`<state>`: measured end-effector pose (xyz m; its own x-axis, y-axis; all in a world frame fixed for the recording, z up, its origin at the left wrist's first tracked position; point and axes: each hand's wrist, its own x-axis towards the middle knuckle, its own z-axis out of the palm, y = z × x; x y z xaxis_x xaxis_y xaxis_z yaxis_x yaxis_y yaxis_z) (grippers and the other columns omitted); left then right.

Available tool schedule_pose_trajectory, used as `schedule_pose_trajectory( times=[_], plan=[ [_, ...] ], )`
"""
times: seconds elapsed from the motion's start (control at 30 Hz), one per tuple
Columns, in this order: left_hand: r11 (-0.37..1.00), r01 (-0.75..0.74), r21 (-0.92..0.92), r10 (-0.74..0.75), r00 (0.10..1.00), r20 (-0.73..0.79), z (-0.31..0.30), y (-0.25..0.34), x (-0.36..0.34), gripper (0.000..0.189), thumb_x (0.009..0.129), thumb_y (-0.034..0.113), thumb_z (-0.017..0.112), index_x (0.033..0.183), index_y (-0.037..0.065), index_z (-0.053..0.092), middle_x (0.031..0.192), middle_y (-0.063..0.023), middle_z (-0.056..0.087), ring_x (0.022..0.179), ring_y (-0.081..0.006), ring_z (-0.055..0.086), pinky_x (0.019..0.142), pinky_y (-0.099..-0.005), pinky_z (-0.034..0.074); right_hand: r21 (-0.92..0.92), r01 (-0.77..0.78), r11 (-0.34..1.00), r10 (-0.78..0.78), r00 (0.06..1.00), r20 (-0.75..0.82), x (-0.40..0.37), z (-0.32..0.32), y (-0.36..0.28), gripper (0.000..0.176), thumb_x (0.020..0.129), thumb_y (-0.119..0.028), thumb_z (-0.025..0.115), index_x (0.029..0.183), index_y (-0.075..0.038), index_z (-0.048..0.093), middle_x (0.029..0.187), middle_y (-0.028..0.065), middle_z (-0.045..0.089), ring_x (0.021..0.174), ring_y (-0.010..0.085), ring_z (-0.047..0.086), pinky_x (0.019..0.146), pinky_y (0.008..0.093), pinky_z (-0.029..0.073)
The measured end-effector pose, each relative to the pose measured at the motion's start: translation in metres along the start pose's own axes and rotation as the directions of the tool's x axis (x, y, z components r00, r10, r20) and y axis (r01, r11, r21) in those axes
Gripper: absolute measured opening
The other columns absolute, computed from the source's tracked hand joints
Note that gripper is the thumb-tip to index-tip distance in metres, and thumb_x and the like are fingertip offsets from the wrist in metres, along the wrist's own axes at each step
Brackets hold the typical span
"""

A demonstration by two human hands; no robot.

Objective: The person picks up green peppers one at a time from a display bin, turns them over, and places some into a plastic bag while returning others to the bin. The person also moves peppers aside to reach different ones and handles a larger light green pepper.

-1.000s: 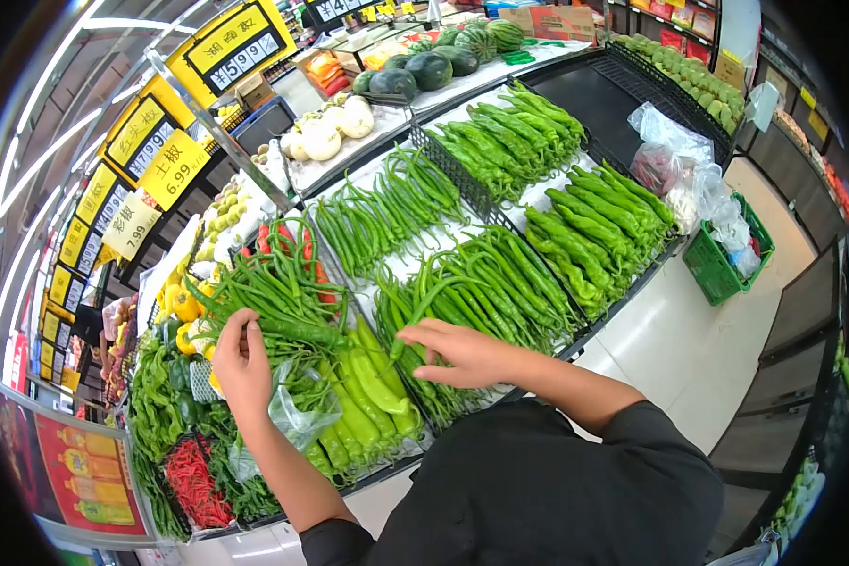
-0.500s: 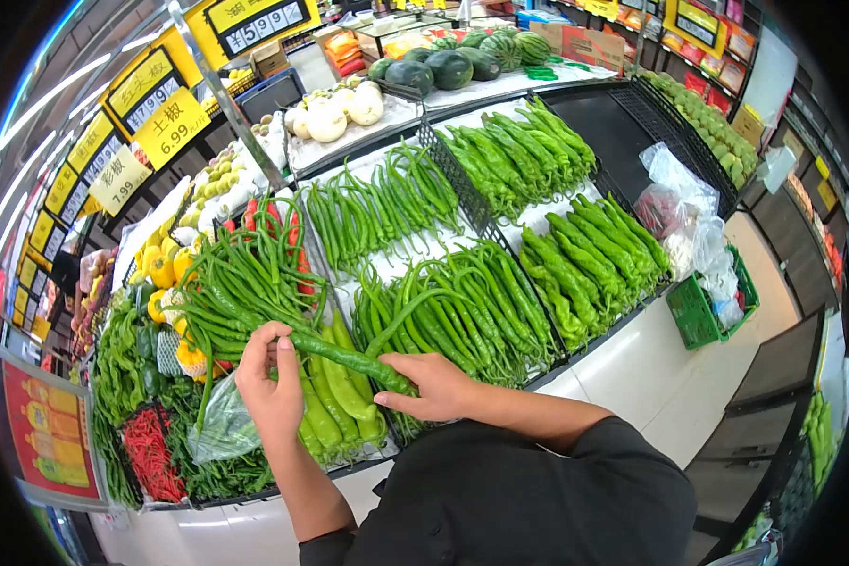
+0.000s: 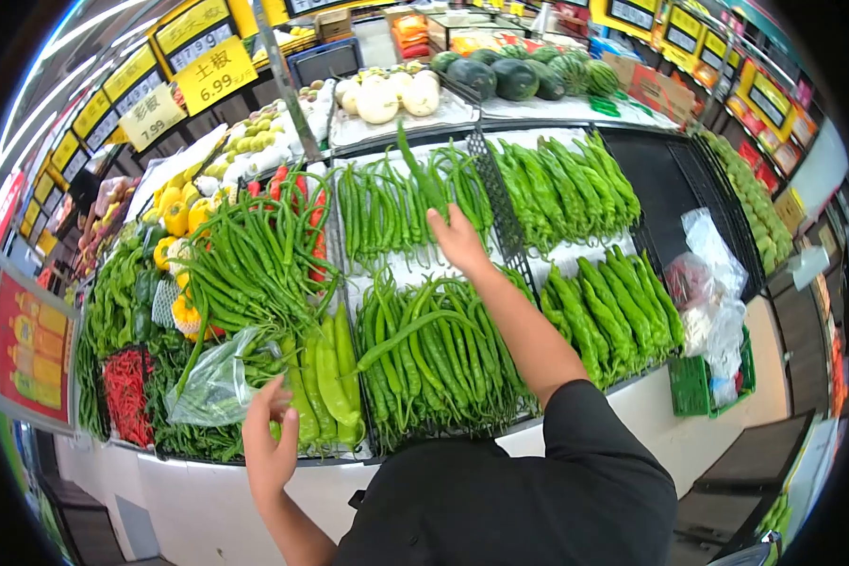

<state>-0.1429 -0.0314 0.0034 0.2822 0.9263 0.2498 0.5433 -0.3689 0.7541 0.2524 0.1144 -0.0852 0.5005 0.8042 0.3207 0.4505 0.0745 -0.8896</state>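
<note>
My right hand (image 3: 456, 238) reaches over the back row of thin green peppers (image 3: 373, 208), its fingers wrapped round one long green pepper (image 3: 413, 165) that points away from me. My left hand (image 3: 272, 424) hangs beside the light green peppers (image 3: 325, 382), fingers apart and curved, holding nothing. Just left of it lies a clear plastic bag (image 3: 219, 382) with greens. A loose heap of long green peppers (image 3: 250, 255) lies beyond that. The front row of thin peppers (image 3: 434, 363) is below my right forearm.
Wrinkled green peppers (image 3: 613, 311) fill the right trays. Small red chillies (image 3: 128, 396) and yellow peppers (image 3: 175, 217) are at the left. Watermelons (image 3: 517, 80) and white round vegetables (image 3: 377, 102) stand at the back. A green basket (image 3: 712, 385) with bags is at the right.
My right hand has moved forward with the pepper, from near my body to the back row. My left hand has let go of the pepper and dropped lower. The view has shifted.
</note>
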Motion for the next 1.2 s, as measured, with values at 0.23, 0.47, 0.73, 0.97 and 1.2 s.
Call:
schedule_pose_trajectory(
  times=[0.23, 0.47, 0.73, 0.97, 1.2],
  plan=[
    [0.936, 0.353, -0.012, -0.352, 0.93, -0.104, 0.001, -0.036, -0.072, 0.038, 0.089, -0.001, 0.058, 0.127, -0.001, 0.056, 0.101, -0.0104, 0.067, 0.081, -0.0153, 0.061, 0.074, -0.0286, 0.05, -0.188, -0.142, 0.972, 0.154, 0.987, 0.048, 0.083, 0.055, 0.1, 0.05, 0.092, -0.044, 0.056, 0.1, 0.006, 0.056, 0.102, 0.0343, 0.062, 0.099, 0.0497, 0.059, 0.087, 0.0519, 0.045],
    [0.906, 0.422, 0.035, -0.415, 0.901, -0.126, 0.004, -0.028, -0.07, 0.034, 0.09, 0.0, 0.058, 0.124, -0.001, 0.058, 0.097, -0.0104, 0.066, 0.081, -0.0168, 0.062, 0.075, -0.0291, 0.05, -0.394, -0.197, 0.898, 0.273, 0.951, 0.148, 0.084, 0.069, 0.132, 0.056, 0.086, -0.04, 0.062, 0.111, 0.009, 0.055, 0.11, 0.0344, 0.062, 0.104, 0.0476, 0.06, 0.093, 0.0504, 0.046],
    [0.939, 0.336, 0.075, -0.332, 0.941, -0.063, 0.013, -0.028, -0.055, 0.033, 0.091, 0.001, 0.058, 0.124, 0.0, 0.058, 0.097, -0.0096, 0.066, 0.082, -0.0165, 0.061, 0.075, -0.0298, 0.05, -0.591, -0.06, 0.804, 0.262, 0.929, 0.262, 0.064, 0.048, 0.109, 0.053, 0.08, -0.015, 0.07, 0.121, 0.007, 0.044, 0.11, 0.0293, 0.063, 0.104, 0.042, 0.063, 0.09, 0.0478, 0.052],
    [0.942, 0.331, 0.061, -0.328, 0.943, -0.056, 0.015, -0.037, -0.062, 0.032, 0.09, 0.0, 0.059, 0.122, 0.0, 0.06, 0.097, -0.0108, 0.066, 0.08, -0.0178, 0.061, 0.074, -0.0303, 0.05, -0.647, 0.025, 0.762, 0.222, 0.928, 0.298, 0.056, 0.046, 0.11, 0.044, 0.081, -0.013, 0.07, 0.116, 0.004, 0.049, 0.111, 0.0266, 0.064, 0.104, 0.041, 0.064, 0.089, 0.0475, 0.053],
    [0.937, 0.335, 0.1, -0.327, 0.941, -0.087, 0.01, -0.02, -0.062, 0.029, 0.09, 0.0, 0.058, 0.118, 0.0, 0.062, 0.096, -0.0091, 0.067, 0.081, -0.0156, 0.062, 0.074, -0.0289, 0.05, -0.673, 0.004, 0.739, 0.295, 0.897, 0.329, 0.054, 0.041, 0.1, 0.048, 0.083, -0.022, 0.072, 0.117, 0.005, 0.05, 0.108, 0.0285, 0.065, 0.104, 0.0429, 0.063, 0.091, 0.0491, 0.051]
  ],
)
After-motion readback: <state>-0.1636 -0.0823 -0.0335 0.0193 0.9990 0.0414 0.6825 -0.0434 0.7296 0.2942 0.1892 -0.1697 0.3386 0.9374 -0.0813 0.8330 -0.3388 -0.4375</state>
